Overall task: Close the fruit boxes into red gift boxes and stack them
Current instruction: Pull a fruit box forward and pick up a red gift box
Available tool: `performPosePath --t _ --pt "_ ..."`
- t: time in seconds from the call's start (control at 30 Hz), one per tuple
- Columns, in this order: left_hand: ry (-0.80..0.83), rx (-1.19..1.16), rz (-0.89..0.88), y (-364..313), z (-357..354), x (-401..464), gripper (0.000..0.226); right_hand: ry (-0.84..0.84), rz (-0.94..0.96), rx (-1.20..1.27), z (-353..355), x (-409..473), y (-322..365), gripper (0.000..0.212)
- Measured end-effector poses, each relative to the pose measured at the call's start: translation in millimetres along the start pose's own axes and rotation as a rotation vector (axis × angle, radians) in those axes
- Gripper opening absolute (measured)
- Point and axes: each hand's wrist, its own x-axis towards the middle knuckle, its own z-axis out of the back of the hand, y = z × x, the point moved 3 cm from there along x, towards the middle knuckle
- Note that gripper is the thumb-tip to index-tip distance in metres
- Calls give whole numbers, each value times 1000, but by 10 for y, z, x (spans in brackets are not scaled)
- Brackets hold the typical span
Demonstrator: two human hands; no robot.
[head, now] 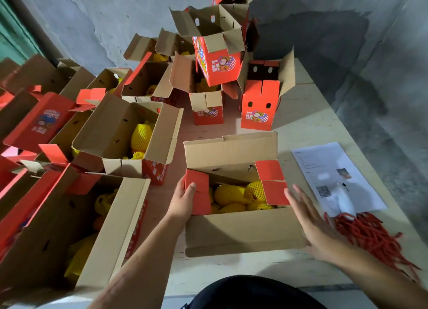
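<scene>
Fingers of the left hand curl over the left red end flap of the open box in front of the person, thumb on top, pinching it and pressing it inward. The right hand is released, its fingers straight and spread, hovering just beside the box's right end, close to the right red end flaps but, as far as I can tell, not touching them.

That box sits on the table, directly ahead, its long axis running left to right between the two hands. Yellow net-wrapped fruit shows inside. The far long flap stands up; the near long flap hangs outward toward the person.

My guess is that the end flaps are being folded in first, so the right hand (the nearer one to that end) has to sweep leftward onto its flaps before the long flaps can come over.

More open boxes with fruit crowd the left side, and a few red gift boxes stand upright further back. A printed sheet and a bundle of red cords lie to the right.
</scene>
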Motion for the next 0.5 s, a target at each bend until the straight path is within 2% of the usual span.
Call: performPosePath --t 0.03,0.1,0.17,0.2,0.27,0.3,0.37,0.43,0.47,0.5 --pt "18 -60 23 11 3 -9 49 -71 78 88 33 49 108 118" --pt "84 -214 42 4 8 -73 57 -292 76 447 199 188 328 70" --pt "103 -293 -5 6 52 -138 67 -461 -39 726 322 353 393 56" --pt "77 -306 -27 6 71 -180 63 -522 -89 717 367 433 418 51" --pt "-9 -270 -69 0 79 -264 48 -549 -143 624 396 579 463 45" --pt "-55 -177 -123 -20 69 -307 45 -549 -170 562 377 640 457 54" --pt "-119 103 -289 -75 32 -383 51 -571 -220 327 345 703 479 61" --pt "-111 390 -429 -116 -19 -418 62 -579 -128 11 294 733 572 48" --pt "-89 576 -503 -130 -43 -421 63 -515 -78 -96 251 733 611 49" --pt "-56 784 -574 -127 -77 -414 64 -399 -72 -157 195 732 633 59"
